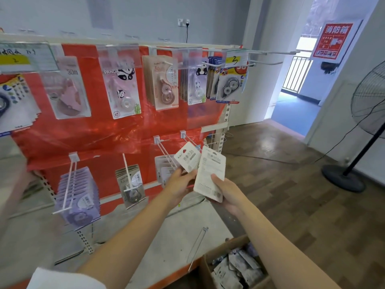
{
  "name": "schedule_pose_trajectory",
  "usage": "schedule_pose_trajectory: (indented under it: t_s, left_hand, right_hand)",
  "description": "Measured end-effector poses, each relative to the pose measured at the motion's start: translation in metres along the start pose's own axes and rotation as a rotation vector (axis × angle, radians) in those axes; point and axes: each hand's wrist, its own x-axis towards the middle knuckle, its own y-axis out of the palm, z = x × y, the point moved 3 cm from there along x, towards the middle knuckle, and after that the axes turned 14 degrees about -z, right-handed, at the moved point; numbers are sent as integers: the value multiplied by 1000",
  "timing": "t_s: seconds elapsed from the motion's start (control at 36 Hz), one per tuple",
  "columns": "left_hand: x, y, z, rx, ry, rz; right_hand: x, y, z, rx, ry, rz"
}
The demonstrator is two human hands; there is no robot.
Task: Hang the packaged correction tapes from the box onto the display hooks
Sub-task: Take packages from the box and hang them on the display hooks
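While the left hand pinches one packet, the right hand grips one other packet

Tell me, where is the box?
The box sits at the bottom right of the head view, below the right hand, on the shelf edge, full of packs.

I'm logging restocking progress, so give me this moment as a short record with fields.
left hand: holds a white correction tape pack at the lower-row hook
right hand: holds a stack of packs, backs showing
cardboard box: on the floor, bottom right, more packs inside
upper-right hooks: bare
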Motion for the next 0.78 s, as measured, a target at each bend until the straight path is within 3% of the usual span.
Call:
schedule_pose_trajectory:
  t_s: [0.06, 0.19, 0.31, 0.39, 0.5, 0.56, 0.69, 0.78]
  left_hand:
    - [5, -2, -1, -5, 35, -76]
    - [10, -18, -8, 164, 68, -238]
    - [7, -22, -2, 324, 27, -177]
    - [0, -14, 5, 235, -49, -115]
    - [-3, -3, 10, 142, -56, -36]
    - [-2, -4, 11, 181, -20, -61]
    - [3, -9, 9, 182, -9, -188]
    - [6, -13, 8, 278, 54, -240]
  right_hand:
    - [-3, 2, 0, -103, -70, 44]
    - [-1, -3, 3, -246, -188, -26]
    - [-1, 2, 3, -213, -208, 10]
    - [1, 10, -1, -198, -196, 3]
    - [6, 13, -12, -110, -115, -139]
    - [5, 16, -15, -45, -83, -142]
    - [-2, 28, -16, -54, -5, 68]
    - [-3, 30, -14, -220, -108, -20]
